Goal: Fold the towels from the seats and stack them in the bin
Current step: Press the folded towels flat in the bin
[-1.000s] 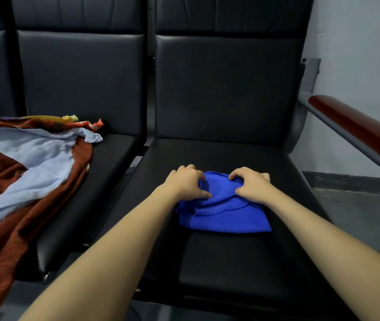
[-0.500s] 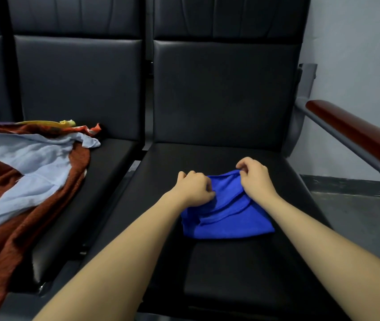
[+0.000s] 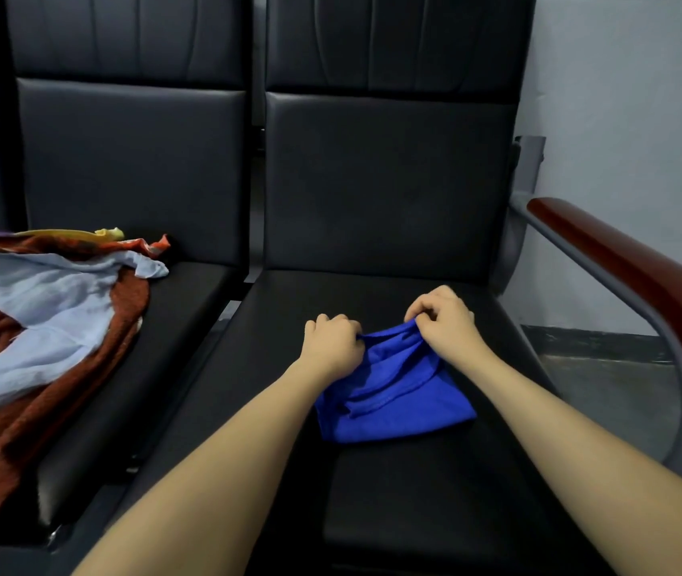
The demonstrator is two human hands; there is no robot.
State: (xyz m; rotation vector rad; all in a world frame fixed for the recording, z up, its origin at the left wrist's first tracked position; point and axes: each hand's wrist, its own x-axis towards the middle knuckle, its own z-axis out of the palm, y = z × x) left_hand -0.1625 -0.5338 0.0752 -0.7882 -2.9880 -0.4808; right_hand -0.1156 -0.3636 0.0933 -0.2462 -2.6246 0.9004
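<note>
Left hand: your left hand [image 3: 333, 342] has its fingers curled in a tight grip, pinching the far left corner of the blue towel [image 3: 393, 399].
Right hand: your right hand [image 3: 443, 322] is curled the same way, its grip pinching the far right part of the towel's back edge, knuckles raised above the cushion.
Blue towel: partly folded, lying on the right seat [image 3: 414, 492] about midway between its front and back edges, a little right of its middle. The far edge is lifted and bunched between your two hands; the near part lies flat on the cushion, with a stitched hem running across the top layer.
Right seat: black padded cushion with an upright black backrest [image 3: 389, 180] behind it.
Armrest: a reddish-brown wooden armrest [image 3: 638, 280] on a grey metal frame runs along the right seat's right edge, well apart from the towel.
Left seat: the left seat [image 3: 173, 326], black and padded, stands just beside the right seat.
Towel pile: an unfolded heap on the left seat's left part, hanging over its front edge: a rust-red towel [image 3: 40, 409] underneath, a pale blue towel [image 3: 35, 309] spread on top of it, and a yellow cloth [image 3: 77, 233] at the back edge of the heap.
Bin: you cannot see it in this view.
Wall: a pale grey wall [image 3: 630, 118] stands to the right of the seats.
</note>
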